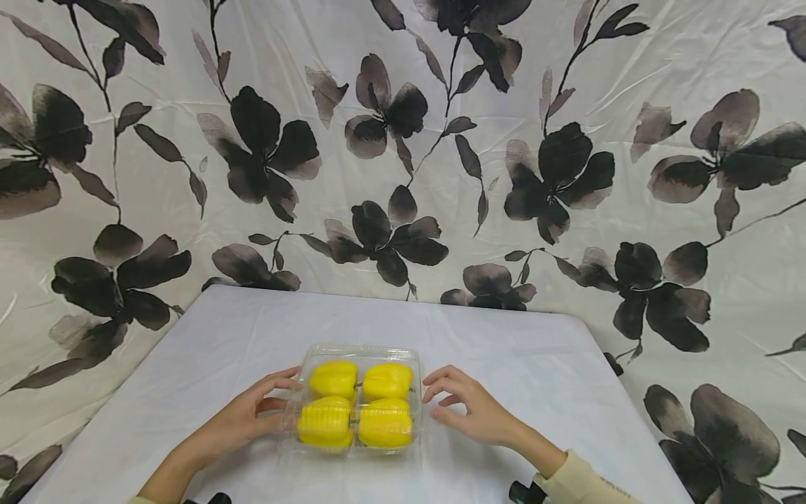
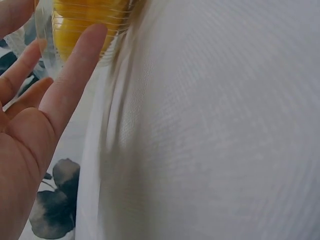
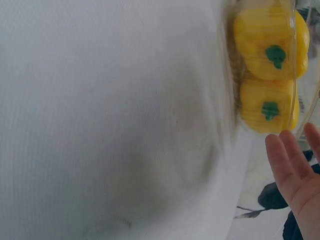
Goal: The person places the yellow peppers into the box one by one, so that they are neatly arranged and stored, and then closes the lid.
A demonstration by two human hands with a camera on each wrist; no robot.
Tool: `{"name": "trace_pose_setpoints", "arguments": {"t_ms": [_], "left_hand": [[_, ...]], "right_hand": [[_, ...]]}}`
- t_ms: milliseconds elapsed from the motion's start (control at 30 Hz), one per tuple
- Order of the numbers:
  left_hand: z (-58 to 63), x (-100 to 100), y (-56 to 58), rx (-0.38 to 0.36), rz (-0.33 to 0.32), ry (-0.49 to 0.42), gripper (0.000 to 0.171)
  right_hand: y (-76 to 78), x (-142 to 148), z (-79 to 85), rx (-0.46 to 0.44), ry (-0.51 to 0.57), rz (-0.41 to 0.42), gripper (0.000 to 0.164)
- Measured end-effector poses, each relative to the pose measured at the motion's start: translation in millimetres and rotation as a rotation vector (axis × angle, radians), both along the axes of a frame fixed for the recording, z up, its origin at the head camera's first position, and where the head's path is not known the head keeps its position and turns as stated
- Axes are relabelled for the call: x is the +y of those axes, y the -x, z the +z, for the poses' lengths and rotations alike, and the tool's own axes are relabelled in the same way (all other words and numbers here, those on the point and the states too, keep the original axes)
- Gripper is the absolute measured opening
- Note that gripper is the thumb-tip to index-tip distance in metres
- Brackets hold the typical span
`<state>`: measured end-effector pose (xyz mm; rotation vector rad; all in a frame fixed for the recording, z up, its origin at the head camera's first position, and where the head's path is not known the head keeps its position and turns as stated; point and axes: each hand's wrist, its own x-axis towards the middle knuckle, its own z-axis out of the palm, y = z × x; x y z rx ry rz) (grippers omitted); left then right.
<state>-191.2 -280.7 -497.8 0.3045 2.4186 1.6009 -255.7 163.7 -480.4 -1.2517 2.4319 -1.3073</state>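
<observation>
A clear plastic clamshell box (image 1: 364,349) stands on the white-covered table, with several yellow bell peppers (image 1: 386,423) inside in two rows. Green stems show on the two peppers (image 3: 270,102) seen through the wall in the right wrist view. At the box's left side is my left hand (image 1: 248,414), its fingers spread and the fingertips right at the plastic; the left wrist view shows one straight finger (image 2: 75,75) along the ribbed wall. My right hand (image 1: 474,407) is just off the box's right side, fingers loosely bent and holding nothing.
The table (image 1: 504,350) is covered by a smooth white cloth, its far edge meeting a hanging floral cloth (image 1: 403,154). Small black objects (image 1: 526,492) show near both wrists at the bottom of the head view.
</observation>
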Motion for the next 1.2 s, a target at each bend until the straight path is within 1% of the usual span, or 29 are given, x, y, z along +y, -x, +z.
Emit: {"name": "trace_pose_setpoints", "arguments": {"t_ms": [67, 200, 333, 433, 533, 667, 767, 867, 967, 1067, 1200], "left_hand": [[-0.3, 0, 0.0, -0.002, -0.002, -0.005, 0.053], [-0.2, 0, 0.2, -0.022, 0.006, -0.021, 0.055], [0.0, 0, 0.0, -0.061, 0.02, -0.044, 0.058], [-0.1, 0, -1.2, -0.091, 0.023, -0.08, 0.058], [-0.4, -1, -3.2, -0.101, 0.035, -0.098, 0.057], [-0.1, -2, -6.8, -0.087, 0.049, -0.099, 0.055], [2.0, -3, -9.1, -0.077, 0.046, -0.105, 0.056], [4.8, -1, -10.0, -0.077, 0.053, -0.1, 0.06], [6.8, 2, -11.0, -0.083, 0.064, -0.079, 0.062], [9.1, 3, -13.5, -0.084, 0.052, -0.064, 0.065], [12.3, 5, -16.5, -0.114, 0.04, -0.049, 0.07]], "right_hand": [[-2.0, -1, -0.3, -0.014, 0.008, -0.016, 0.011], [-6.9, -5, 1.0, -0.074, 0.02, -0.053, 0.018], [-12.9, -10, 3.1, -0.152, 0.02, -0.095, 0.033], [-18.0, -13, 4.6, -0.197, 0.007, -0.14, 0.043], [-22.7, -15, 5.9, -0.23, 0.0, -0.186, 0.048], [-26.4, -18, 8.2, -0.267, 0.014, -0.227, 0.054], [-28.2, -20, 8.7, -0.301, 0.04, -0.242, 0.058], [-28.9, -20, 5.0, -0.333, 0.057, -0.256, 0.063], [-28.8, -20, 0.1, -0.353, 0.068, -0.271, 0.068], [-29.5, -21, -3.0, -0.363, 0.075, -0.286, 0.069], [-32.6, -21, -5.1, -0.377, 0.092, -0.302, 0.069]]}}
